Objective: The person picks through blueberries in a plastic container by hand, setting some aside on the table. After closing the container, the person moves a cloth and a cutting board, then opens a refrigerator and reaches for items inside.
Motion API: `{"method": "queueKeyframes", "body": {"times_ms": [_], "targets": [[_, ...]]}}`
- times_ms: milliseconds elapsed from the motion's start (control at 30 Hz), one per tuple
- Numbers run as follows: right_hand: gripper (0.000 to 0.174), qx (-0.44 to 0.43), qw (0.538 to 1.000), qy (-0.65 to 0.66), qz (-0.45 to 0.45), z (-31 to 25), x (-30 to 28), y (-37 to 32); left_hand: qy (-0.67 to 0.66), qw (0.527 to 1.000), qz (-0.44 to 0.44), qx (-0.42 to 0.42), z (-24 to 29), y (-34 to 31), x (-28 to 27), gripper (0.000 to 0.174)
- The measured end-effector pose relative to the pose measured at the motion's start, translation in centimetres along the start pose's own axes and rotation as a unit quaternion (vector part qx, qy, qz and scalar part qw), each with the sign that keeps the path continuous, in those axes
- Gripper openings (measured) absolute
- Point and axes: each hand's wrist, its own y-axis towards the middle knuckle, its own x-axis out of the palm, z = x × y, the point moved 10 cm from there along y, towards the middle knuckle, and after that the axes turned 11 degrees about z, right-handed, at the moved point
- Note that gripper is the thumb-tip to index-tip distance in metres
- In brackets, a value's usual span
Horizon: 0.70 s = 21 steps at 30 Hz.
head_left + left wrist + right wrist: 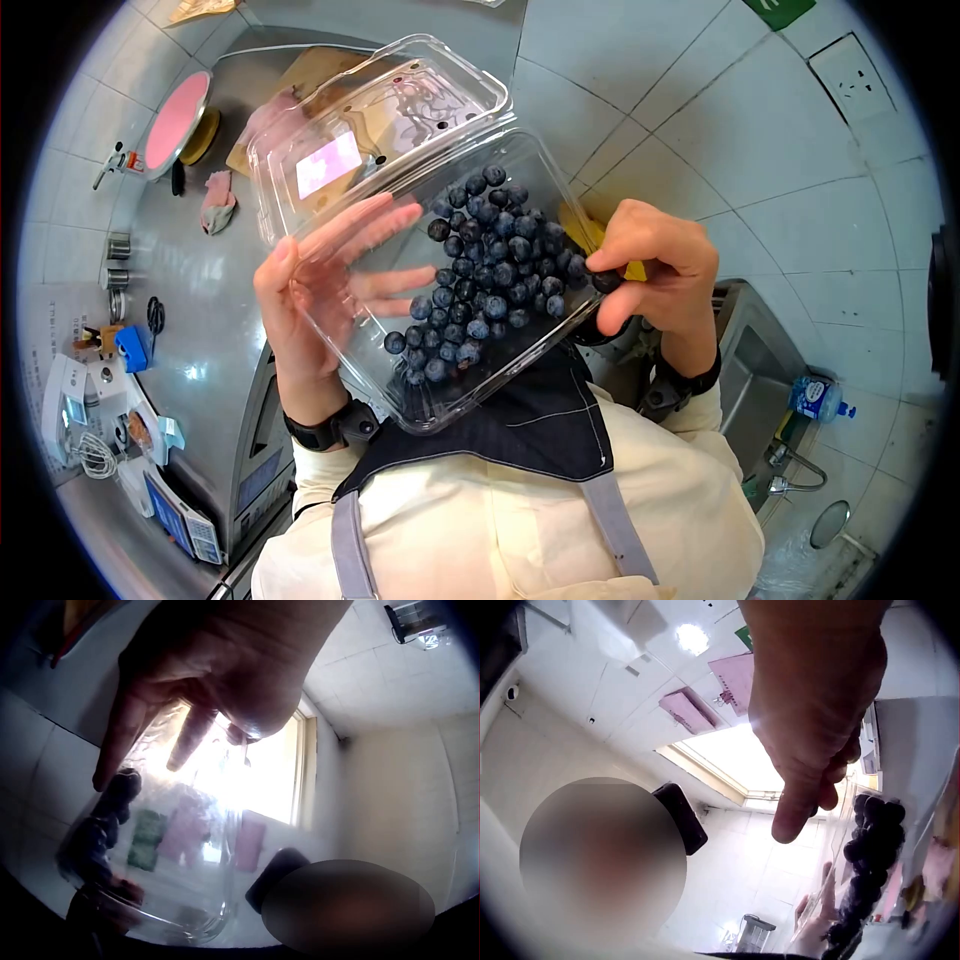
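A clear plastic clamshell box (430, 405) is held tilted in front of the apron, its hinged lid (460, 65) folded back on the far side. Many blueberries (490, 250) lie heaped toward its right side. My left hand (325, 280) supports the box from the left and below; its fingers show through the plastic, straight and spread, with the thumb by the left wall. In the left wrist view those fingers (180, 742) stretch along the box. At the right rim, my right hand (660, 265) pinches a dark blueberry (605, 281) between thumb and index finger.
Behind the lid, a board (310, 70) lies on the steel counter (200, 300). A pink round dish (178, 122), a cloth (217, 203) and a scale (180, 510) stand on the left. At right are a sink (755, 350), a faucet (800, 470) and a water bottle (818, 398).
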Motion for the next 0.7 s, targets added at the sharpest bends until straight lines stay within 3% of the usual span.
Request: {"method": "queueKeyframes", "body": {"times_ms": [200,267,300,367,400,467,500,567,700], "targets": [[0.023,0.08,0.994,0.067,0.015,0.8,-3.9,-3.6,-0.011,1.0,0.013,0.003,-0.2,-0.3,-0.8,0.088],[0.018,0.235,0.971,0.015,-0.039,3.9,-5.2,-7.0,-0.015,1.0,0.022,0.004,-0.2,-0.4,-1.2,0.088],[0.018,0.236,0.971,0.016,-0.041,3.9,-5.5,-7.7,-0.013,1.0,0.025,0.002,-0.2,-0.4,-1.4,0.087],[0.015,0.365,0.897,-0.226,-0.1,7.3,-6.8,-11.1,-0.01,1.0,0.027,0.0,-0.4,-0.2,-1.5,0.087],[0.015,0.367,0.897,-0.226,-0.099,7.9,-6.9,-11.9,-0.026,0.999,0.023,0.006,-0.5,-0.1,-1.6,0.083],[0.014,0.274,0.883,-0.38,-0.03,7.8,-9.0,-11.6,-0.041,0.999,0.016,0.012,-0.7,0.2,-1.5,0.079],[0.014,0.276,0.882,-0.381,-0.026,7.4,-8.5,-11.0,-0.04,0.999,0.014,0.013,-0.8,0.4,-1.5,0.079],[0.015,0.138,0.95,-0.26,0.1,2.2,-6.2,-6.3,-0.033,0.999,0.004,0.007,-1.3,0.6,-1.2,0.078],[0.019,-0.069,0.95,-0.289,-0.096,-1.6,2.7,-0.9,0.004,1.0,0.006,-0.007,-2.2,1.5,-0.8,0.08]]}}
